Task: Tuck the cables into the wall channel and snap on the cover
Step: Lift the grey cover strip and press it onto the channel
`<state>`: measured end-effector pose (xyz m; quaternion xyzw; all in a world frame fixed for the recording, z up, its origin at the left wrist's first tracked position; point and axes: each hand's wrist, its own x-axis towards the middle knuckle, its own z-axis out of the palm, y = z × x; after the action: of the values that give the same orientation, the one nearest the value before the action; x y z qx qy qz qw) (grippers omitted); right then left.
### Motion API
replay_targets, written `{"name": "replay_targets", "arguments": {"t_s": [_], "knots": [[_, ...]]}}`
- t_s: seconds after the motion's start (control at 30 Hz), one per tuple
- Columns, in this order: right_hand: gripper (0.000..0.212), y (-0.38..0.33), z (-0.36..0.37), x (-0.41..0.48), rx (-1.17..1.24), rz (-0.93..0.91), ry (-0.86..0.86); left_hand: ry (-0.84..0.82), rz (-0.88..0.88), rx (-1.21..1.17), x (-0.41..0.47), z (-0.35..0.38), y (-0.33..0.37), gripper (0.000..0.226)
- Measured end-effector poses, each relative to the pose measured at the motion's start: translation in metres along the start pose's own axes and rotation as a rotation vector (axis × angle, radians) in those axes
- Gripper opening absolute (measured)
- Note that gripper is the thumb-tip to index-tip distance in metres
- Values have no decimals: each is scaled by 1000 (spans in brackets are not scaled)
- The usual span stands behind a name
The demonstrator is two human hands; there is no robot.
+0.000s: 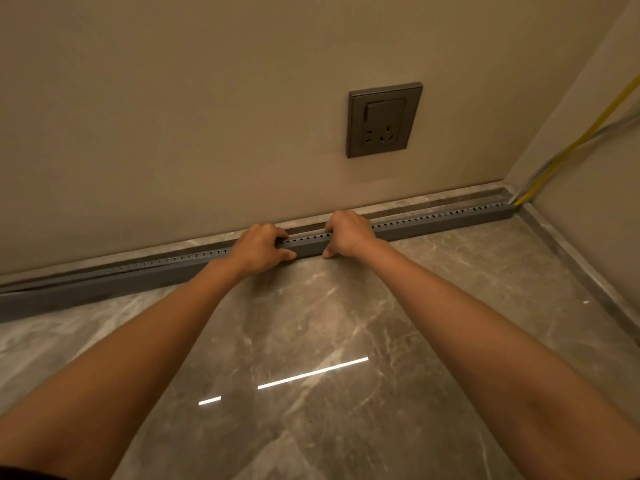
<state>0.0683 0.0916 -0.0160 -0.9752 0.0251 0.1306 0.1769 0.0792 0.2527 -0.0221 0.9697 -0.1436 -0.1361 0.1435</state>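
A long grey slotted cable channel runs along the foot of the beige wall, from the left edge to the right corner. My left hand and my right hand both grip it near its middle, fingers over the top edge and thumbs on the front face, a short stretch of channel showing between them. A yellow cable and a grey cable come down the right wall and enter the channel's end in the corner. I cannot tell whether a separate cover is under my hands.
A dark grey wall socket with a switch sits on the wall above and right of my hands. The floor is glossy grey marble tile. A stone skirting strip runs behind the channel. The right wall closes the corner.
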Motion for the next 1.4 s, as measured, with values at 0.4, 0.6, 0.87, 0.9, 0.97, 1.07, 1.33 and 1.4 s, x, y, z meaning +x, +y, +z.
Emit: {"name": "replay_targets", "arguments": {"t_s": [0.4,0.6,0.87,0.9,0.97,1.07,1.33,1.4], "knots": [[41,-36,24,2,-61,-166,-3,35,-29,91,-14,-5,-34,36],[39,-38,26,2,-124,-191,25,77,8,186,-13,-1,-33,33],[35,-50,22,2,-119,-134,-31,49,8,-60,-20,-8,-42,37],[35,-53,23,2,-120,-137,-33,37,9,-76,-22,-10,-46,39],[37,-60,28,2,-114,-142,-30,33,-3,-77,-28,-13,-57,42],[38,-78,35,2,-93,-174,-42,34,-43,-80,-36,-19,-78,42],[41,-126,57,5,-49,-283,-91,-36,-88,-121,-53,-38,-130,39],[42,-135,61,5,-43,-294,-91,-43,-61,-141,-54,-39,-136,36]]}}
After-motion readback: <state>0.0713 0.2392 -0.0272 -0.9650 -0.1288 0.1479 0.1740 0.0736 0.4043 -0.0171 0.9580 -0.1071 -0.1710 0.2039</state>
